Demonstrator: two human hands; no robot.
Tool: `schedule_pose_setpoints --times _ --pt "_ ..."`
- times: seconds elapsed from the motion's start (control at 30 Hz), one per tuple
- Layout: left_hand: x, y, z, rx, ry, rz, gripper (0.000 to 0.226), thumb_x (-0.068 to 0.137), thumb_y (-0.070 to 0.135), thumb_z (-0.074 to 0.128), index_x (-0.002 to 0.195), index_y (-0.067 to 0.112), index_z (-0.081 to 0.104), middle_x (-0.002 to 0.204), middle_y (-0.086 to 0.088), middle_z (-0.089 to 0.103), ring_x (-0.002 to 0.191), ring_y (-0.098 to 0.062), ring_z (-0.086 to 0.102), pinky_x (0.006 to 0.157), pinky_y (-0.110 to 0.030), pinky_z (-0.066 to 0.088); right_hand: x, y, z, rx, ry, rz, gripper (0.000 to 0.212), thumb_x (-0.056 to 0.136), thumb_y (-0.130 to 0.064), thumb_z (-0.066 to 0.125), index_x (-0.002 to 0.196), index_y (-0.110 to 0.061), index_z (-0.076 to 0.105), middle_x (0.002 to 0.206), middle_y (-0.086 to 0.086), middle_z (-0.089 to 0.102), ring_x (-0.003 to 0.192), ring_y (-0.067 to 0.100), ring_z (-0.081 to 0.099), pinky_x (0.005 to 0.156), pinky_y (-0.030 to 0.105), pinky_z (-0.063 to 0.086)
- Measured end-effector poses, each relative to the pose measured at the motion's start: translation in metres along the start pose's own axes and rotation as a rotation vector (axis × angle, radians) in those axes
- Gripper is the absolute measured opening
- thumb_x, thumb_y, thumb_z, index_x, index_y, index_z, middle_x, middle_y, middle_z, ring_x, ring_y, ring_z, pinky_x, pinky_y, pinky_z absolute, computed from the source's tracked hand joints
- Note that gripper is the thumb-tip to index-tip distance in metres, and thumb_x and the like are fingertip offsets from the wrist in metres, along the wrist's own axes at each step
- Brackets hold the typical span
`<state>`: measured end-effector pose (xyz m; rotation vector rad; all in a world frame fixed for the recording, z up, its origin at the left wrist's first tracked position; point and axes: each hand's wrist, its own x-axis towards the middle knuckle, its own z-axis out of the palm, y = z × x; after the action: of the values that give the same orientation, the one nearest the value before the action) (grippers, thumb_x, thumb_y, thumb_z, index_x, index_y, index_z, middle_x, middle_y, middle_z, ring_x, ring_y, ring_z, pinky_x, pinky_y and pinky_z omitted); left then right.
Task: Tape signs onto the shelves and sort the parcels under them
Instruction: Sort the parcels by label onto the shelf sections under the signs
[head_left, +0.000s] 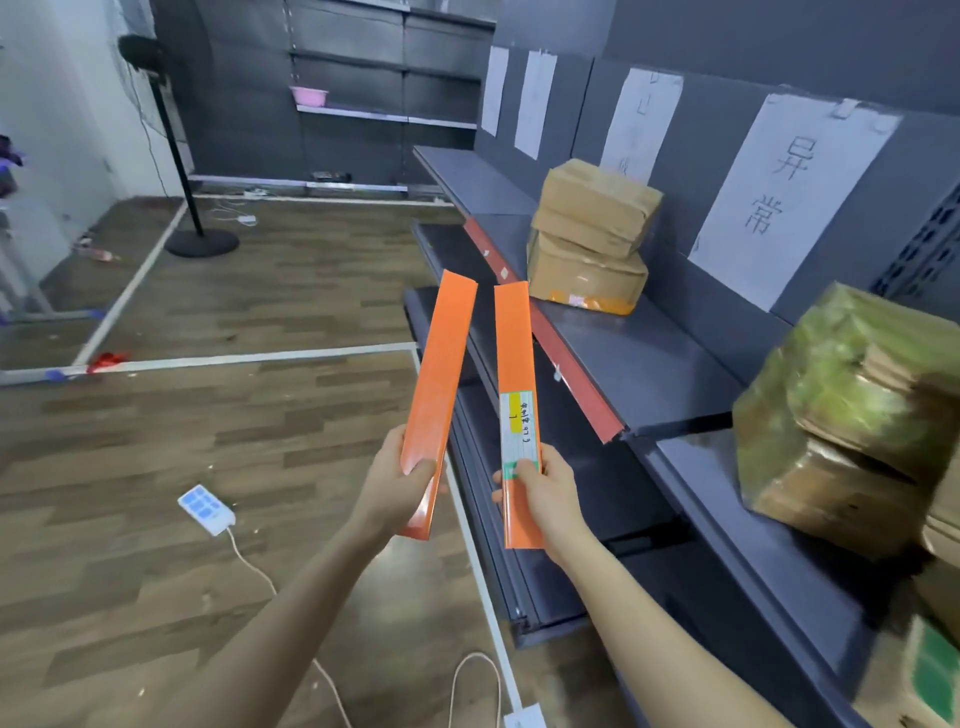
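My left hand (402, 488) grips the near end of a plain orange strip (439, 384) that points away over the floor. My right hand (540, 483) grips a second orange strip (511, 338) carrying a white and yellow label (518, 426) under my thumb. Both strips hang in the air just left of the dark grey shelf (649, 358). White paper signs (779, 197) with handwritten characters are taped to the shelf's back panel. Two stacked cardboard parcels (592, 234) sit on the shelf, and a green-taped parcel (852, 415) sits nearer to me at the right.
A red strip (561, 353) runs along the shelf's front edge. A white power strip (207, 509) with its cable lies on the wooden floor. White tape lines (249, 358) mark the floor. A black fan stand (200, 241) stands far left. More boxes (935, 670) sit low right.
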<state>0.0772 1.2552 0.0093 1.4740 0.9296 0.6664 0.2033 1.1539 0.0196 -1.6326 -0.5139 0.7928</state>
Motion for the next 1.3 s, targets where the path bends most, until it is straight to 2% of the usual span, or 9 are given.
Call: schedule_pose_setpoints --times 0.07,0.23,0.37,0.47,0.57,0.7,0.87,1.0,1.3 --pt "0.037 0.009 -0.006 0.006 0.011 0.008 0.053 0.065 0.023 0.047 0.117 0.015 0.045 0.101 -0.01 0.062 0.085 -0.031 0.065 0.071 -0.039 0.054 0.029 -0.015 0.009 -0.003 0.003 -0.018 0.022 0.095 -0.002 0.037 0.112 -0.009 0.049 0.098 0.016 0.061 0.069 0.019 0.061 0.052 0.019 0.051" --pt "0.101 0.014 -0.007 -0.016 -0.024 0.028 0.038 0.084 0.006 0.051 0.121 0.013 0.042 0.102 -0.013 0.059 0.08 -0.023 0.063 0.052 -0.017 0.049 0.087 -0.032 0.024 0.007 -0.003 -0.026 0.022 0.096 -0.001 0.037 0.111 -0.011 0.049 0.102 0.018 0.06 0.072 0.02 0.061 0.051 0.016 0.049" --pt "0.148 0.005 -0.005 -0.008 -0.038 0.009 0.033 0.089 -0.002 0.047 0.119 0.012 0.043 0.099 -0.015 0.058 0.075 -0.023 0.061 0.05 -0.015 0.047 0.135 -0.032 0.036 -0.002 -0.003 0.004 0.018 0.097 -0.004 0.038 0.106 -0.015 0.049 0.108 0.021 0.06 0.074 0.02 0.062 0.053 0.019 0.051" --pt "0.184 -0.002 -0.002 -0.007 -0.013 -0.013 0.033 0.089 0.0 0.048 0.118 0.016 0.045 0.093 -0.004 0.06 0.076 -0.022 0.063 0.059 -0.024 0.05 0.176 -0.031 0.043 -0.003 -0.016 0.026 0.022 0.097 -0.003 0.038 0.113 -0.011 0.049 0.106 0.019 0.061 0.07 0.017 0.061 0.055 0.022 0.053" --pt "0.228 -0.005 0.001 0.015 0.019 -0.023 0.034 0.088 -0.001 0.048 0.119 0.013 0.047 0.092 -0.005 0.063 0.078 -0.025 0.066 0.07 -0.036 0.053 0.227 -0.033 0.049 0.014 -0.032 0.047 0.021 0.097 -0.004 0.038 0.114 -0.012 0.048 0.095 0.014 0.062 0.064 0.016 0.061 0.057 0.024 0.053" --pt "0.296 0.004 0.007 0.001 0.042 -0.023 0.033 0.091 0.0 0.048 0.121 0.013 0.042 0.097 -0.011 0.062 0.072 -0.022 0.066 0.067 -0.033 0.055 0.301 -0.049 0.058 0.0 -0.07 0.051 0.021 0.098 -0.007 0.039 0.117 -0.012 0.047 0.1 0.013 0.062 0.064 0.016 0.063 0.059 0.023 0.054" --pt "0.382 0.023 0.016 -0.025 0.094 -0.026 0.033 0.092 0.0 0.047 0.12 0.016 0.042 0.093 -0.009 0.062 0.06 -0.011 0.066 0.061 -0.025 0.053 0.392 -0.075 0.068 -0.037 -0.092 0.045 0.022 0.098 -0.007 0.039 0.116 -0.01 0.051 0.109 0.014 0.062 0.084 0.026 0.064 0.071 0.032 0.056" --pt "0.43 0.03 0.015 -0.041 0.158 -0.043 0.034 0.091 -0.001 0.047 0.121 0.015 0.042 0.087 -0.006 0.061 0.059 -0.015 0.066 0.057 -0.022 0.049 0.448 -0.092 0.08 0.001 -0.127 0.051 0.021 0.097 -0.004 0.039 0.113 -0.008 0.051 0.105 0.013 0.062 0.074 0.019 0.062 0.056 0.024 0.053" --pt "0.532 0.028 -0.01 -0.035 0.205 -0.072 0.032 0.092 0.001 0.047 0.12 0.015 0.04 0.091 -0.008 0.06 0.068 -0.021 0.064 0.06 -0.023 0.048 0.543 -0.107 0.123 0.035 -0.198 0.112 0.02 0.099 -0.006 0.039 0.115 -0.015 0.047 0.105 0.012 0.061 0.068 0.015 0.061 0.053 0.022 0.053"
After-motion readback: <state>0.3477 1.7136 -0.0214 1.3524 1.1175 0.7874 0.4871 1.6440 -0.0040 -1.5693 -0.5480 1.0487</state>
